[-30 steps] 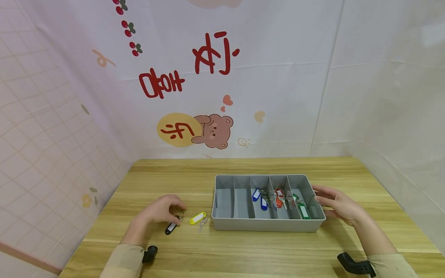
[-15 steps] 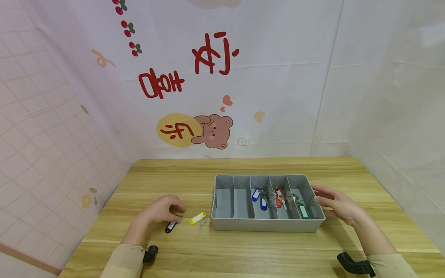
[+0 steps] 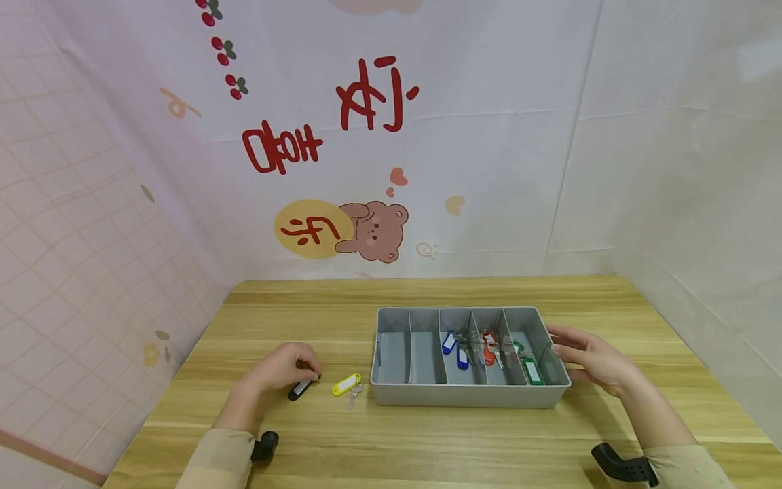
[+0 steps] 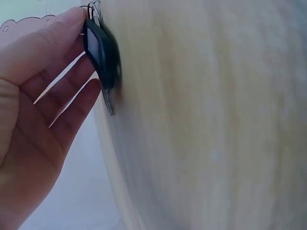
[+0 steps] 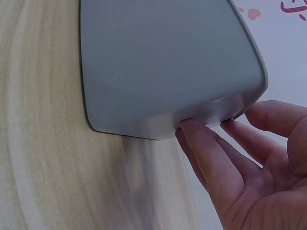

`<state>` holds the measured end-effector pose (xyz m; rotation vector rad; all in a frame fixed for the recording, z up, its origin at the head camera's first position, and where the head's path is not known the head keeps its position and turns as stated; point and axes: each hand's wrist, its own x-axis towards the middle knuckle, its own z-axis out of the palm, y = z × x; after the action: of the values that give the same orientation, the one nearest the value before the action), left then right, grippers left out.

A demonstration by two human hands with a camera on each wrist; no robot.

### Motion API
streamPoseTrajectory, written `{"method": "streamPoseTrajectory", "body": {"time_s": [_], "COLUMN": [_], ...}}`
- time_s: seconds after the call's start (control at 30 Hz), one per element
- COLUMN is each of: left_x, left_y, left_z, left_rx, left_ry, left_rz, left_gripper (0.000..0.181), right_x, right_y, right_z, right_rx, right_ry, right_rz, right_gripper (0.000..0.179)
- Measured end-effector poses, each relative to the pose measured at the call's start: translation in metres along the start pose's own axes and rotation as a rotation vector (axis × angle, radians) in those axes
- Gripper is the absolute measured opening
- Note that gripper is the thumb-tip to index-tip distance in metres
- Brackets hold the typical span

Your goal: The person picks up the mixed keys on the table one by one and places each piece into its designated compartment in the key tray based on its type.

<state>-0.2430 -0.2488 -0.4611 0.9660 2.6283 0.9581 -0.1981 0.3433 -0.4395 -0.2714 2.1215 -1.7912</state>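
My left hand [image 3: 286, 368] pinches the metal ring of a black key tag [image 3: 299, 389] between thumb and fingertip. In the left wrist view the black tag [image 4: 106, 52] hangs from the ring with a metal key [image 4: 109, 101] below it, close over the wood. A yellow key tag [image 3: 347, 384] lies just right of that hand, its key [image 3: 355, 395] beside it. My right hand [image 3: 591, 358] rests against the right end of a grey divided tray [image 3: 464, 395]; in the right wrist view its fingertips touch the outer wall, with the thumb at the rim.
The tray holds blue key tags [image 3: 462, 358] in the middle compartment, red key tags [image 3: 490, 355] right of them and green key tags [image 3: 533, 371] in the rightmost one. The two left compartments hold nothing. Behind the wooden table [image 3: 427, 448] hangs a white printed cloth [image 3: 489, 149].
My left thumb and fingertips have come together on the ring. The black tag has shifted slightly up and away from me. My right hand and the tray have stayed put.
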Motion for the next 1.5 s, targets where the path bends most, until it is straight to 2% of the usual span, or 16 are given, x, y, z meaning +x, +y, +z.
{"method": "streamPoseTrajectory", "body": {"time_s": [0.17,0.4,0.7,0.87,1.03,1.3,1.5], "left_x": [-0.001,-0.002,-0.002,0.0,0.001,0.005,0.01], "left_y": [-0.001,-0.001,0.006,0.01,0.014,0.023,0.033], "left_z": [0.0,0.0,-0.005,-0.008,-0.011,-0.013,-0.015], "left_rx": [0.003,-0.036,-0.093,-0.048,0.006,0.016,0.003], "left_ry": [0.025,0.05,0.092,0.123,0.173,0.294,0.348], "left_rz": [0.018,-0.041,-0.122,-0.11,-0.095,-0.124,-0.143], "left_gripper": [0.007,0.005,0.005,0.005,0.005,0.003,0.004], "right_x": [0.0,0.001,0.003,0.002,0.001,0.001,0.001], "right_y": [0.0,0.0,0.001,0.001,0.0,0.001,0.003], "right_z": [0.0,0.0,-0.001,0.0,0.001,0.0,-0.001], "right_rx": [0.004,0.011,0.001,0.007,0.022,0.025,0.017], "right_ry": [0.0,-0.005,0.006,0.009,0.008,0.004,0.005], "right_rz": [0.001,-0.004,0.004,0.006,0.004,-0.004,-0.001], "right_gripper": [0.067,0.066,0.066,0.067,0.068,0.067,0.067]}}
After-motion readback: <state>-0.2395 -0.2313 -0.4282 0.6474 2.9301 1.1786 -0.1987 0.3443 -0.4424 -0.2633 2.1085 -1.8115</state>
